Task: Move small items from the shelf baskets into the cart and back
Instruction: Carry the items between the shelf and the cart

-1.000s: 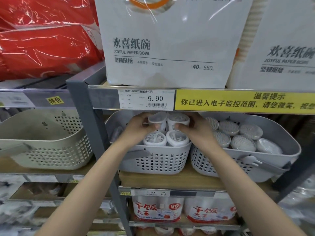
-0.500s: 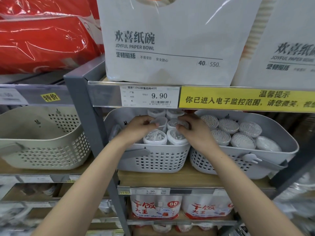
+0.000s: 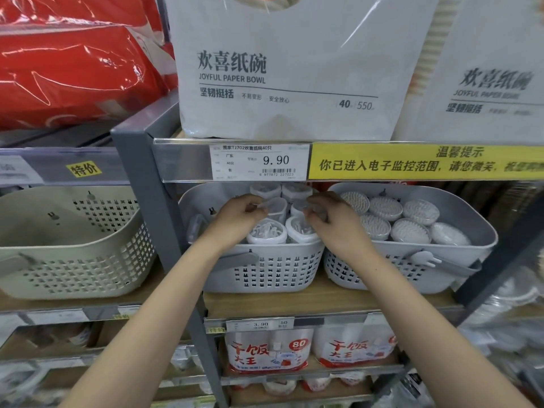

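In a shop aisle, we reach both arms into the middle grey basket [image 3: 265,272] on a wooden shelf [image 3: 323,301]. Our left hand [image 3: 238,216] curls its fingers around the rim of a clear plastic tub [image 3: 275,206] in the basket's middle row; our right hand [image 3: 332,222] closes in a pinch over the neighbouring tub [image 3: 298,207], most of which it hides. Two more tubs [image 3: 266,231] of small white items stand upright at the front of the basket, just below our hands, and others sit behind, under the shelf edge. Just beside it to the right, a larger grey basket [image 3: 459,231] holds round tubs of cotton swabs [image 3: 385,209]. To the left, across the grey upright, stands a beige basket [image 3: 73,260]. Above us, a price tag [image 3: 259,161] reads 9.90 beneath a white pack of paper bowls [image 3: 294,69], beside a yellow notice strip [image 3: 426,161]. We cannot see the cart.
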Available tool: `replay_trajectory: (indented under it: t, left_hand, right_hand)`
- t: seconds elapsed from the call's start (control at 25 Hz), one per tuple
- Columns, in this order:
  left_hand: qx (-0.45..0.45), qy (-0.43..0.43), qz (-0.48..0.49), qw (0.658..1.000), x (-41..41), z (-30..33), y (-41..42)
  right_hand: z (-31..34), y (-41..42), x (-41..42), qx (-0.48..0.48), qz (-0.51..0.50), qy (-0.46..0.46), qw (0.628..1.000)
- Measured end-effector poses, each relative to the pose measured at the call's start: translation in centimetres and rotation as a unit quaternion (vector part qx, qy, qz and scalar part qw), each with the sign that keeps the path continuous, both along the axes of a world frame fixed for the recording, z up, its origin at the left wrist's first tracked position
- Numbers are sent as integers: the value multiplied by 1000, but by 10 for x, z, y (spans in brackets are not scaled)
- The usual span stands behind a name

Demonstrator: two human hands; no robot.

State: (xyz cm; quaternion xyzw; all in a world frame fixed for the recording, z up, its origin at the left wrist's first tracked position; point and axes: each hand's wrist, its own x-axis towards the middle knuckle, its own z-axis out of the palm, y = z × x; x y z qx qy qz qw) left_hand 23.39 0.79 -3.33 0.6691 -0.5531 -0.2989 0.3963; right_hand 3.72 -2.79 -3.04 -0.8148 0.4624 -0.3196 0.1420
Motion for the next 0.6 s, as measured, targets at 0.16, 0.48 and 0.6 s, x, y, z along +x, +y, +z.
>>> replay_trajectory:
  t: [0.16,0.48,0.6]
  left_hand:
    - [-88,-150,42,984,-14,8,30]
    - [-266,-329,-189,886,-111,0,69]
    - [-259,-303,-324,858,-178,-21,68]
  right_hand:
    - [4,27,-18,-56,5,15,998]
    - [-29,109,-125,-154,-111,90,978]
    - [-56,154,-196,-105,-226,79,965]
